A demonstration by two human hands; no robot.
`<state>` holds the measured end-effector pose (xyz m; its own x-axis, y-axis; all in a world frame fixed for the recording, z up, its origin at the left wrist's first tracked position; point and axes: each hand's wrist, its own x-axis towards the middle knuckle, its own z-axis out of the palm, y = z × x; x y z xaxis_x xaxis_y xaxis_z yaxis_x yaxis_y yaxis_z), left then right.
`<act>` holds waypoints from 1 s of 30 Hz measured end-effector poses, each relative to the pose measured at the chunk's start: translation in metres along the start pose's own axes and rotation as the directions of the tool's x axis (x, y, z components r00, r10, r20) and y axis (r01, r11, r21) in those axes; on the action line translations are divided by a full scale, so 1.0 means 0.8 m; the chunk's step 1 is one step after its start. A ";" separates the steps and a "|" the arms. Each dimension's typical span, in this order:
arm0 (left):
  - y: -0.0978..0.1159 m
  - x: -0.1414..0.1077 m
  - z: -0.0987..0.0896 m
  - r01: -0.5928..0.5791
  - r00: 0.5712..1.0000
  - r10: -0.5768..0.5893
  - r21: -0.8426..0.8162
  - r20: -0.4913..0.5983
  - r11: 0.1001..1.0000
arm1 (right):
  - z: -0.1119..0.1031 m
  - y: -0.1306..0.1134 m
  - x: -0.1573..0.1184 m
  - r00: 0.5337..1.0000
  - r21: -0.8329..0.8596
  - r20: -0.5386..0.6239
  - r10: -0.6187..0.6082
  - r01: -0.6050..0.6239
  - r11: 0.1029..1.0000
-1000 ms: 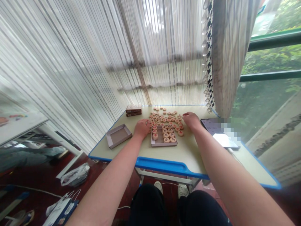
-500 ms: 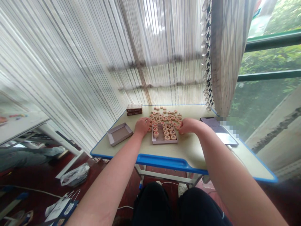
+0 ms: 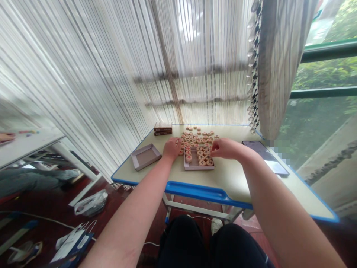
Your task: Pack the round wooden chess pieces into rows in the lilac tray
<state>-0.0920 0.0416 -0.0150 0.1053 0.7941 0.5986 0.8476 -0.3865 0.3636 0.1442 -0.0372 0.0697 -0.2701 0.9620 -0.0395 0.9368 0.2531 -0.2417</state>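
Note:
An open box tray on the desk holds round wooden chess pieces in a column at its left and two columns at its right. Many more pieces lie loose behind it. At the tray's left, my left hand has its fingers bent beside the loose pieces; whatever it may hold is hidden. My right hand is pinched at the tray's right edge, close to the right column, and what is between its fingertips is too small to make out.
An empty box lid lies on the left of the desk. Stacked boxes stand at the back left. A phone rests at the right. Another person's hand shows at a table far left.
The view has shifted slightly, moving the desk rightward in the picture. My right hand has moved closer to the tray's right edge. My left hand remains beside the loose pieces.

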 end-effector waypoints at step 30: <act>0.006 0.001 -0.006 -0.030 0.999 0.029 0.016 0.018 0.999 | 0.054 -0.069 0.002 0.942 -0.070 -0.081 -0.327 0.322 0.944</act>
<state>-0.0905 0.0382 -0.0098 0.1398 0.7908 0.5958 0.8525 -0.4022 0.3338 0.0826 -0.0538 0.0409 -0.5426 0.8314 0.1200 0.8133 0.5557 -0.1727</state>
